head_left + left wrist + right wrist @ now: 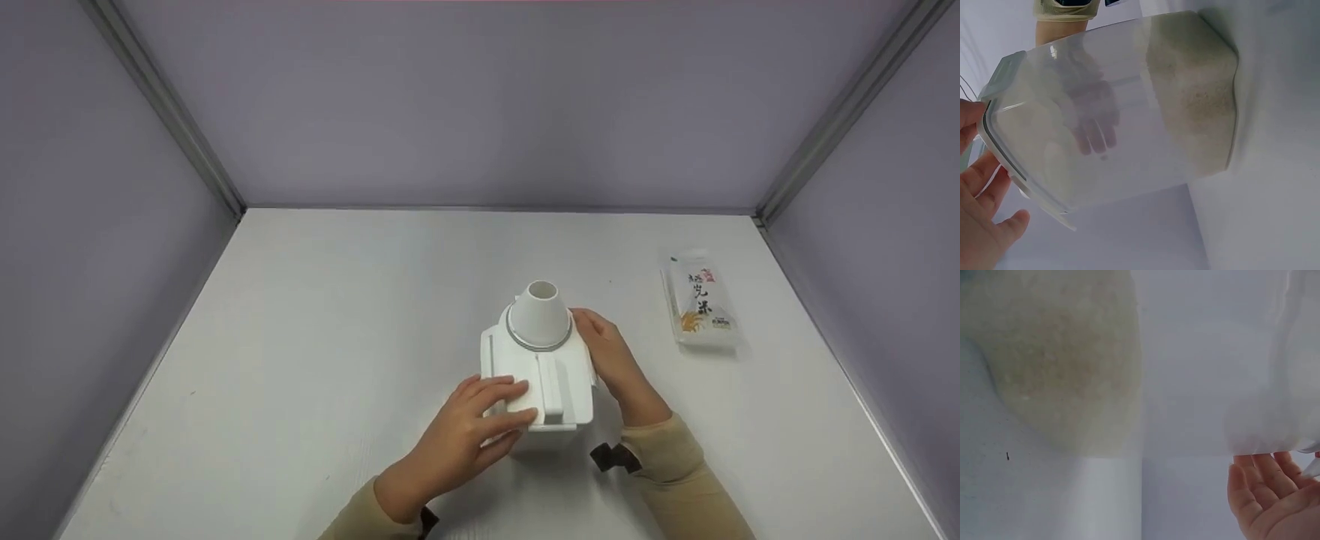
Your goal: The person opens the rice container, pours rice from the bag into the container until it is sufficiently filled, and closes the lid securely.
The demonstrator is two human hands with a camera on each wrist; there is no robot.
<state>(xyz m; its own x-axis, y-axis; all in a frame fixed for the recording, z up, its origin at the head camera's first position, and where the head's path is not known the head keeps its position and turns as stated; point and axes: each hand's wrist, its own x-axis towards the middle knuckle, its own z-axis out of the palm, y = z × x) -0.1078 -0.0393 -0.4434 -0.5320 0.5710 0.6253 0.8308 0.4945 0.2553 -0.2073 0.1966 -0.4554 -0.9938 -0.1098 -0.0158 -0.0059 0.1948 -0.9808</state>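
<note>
A tall clear plastic storage container [1134, 152] stands upright on the table, pale rice-like grain [1202, 95] filling its lower part. On its white lid [576, 386] sits a white cone-shaped piece [538, 326] with an open top, behind a raised bar. My left hand [472, 427] rests its spread fingers on the lid's left front corner; the thumb stands apart below the edge in the left wrist view. Against the container's right side lies my right hand [611, 360], its fingers extended flat on the wall and visible through the clear plastic in the left wrist view.
To the right on the white table [315, 337] lies a clear printed bag [701, 300] with dark and red characters. Grey panels [495, 105] enclose the table at the back and both sides.
</note>
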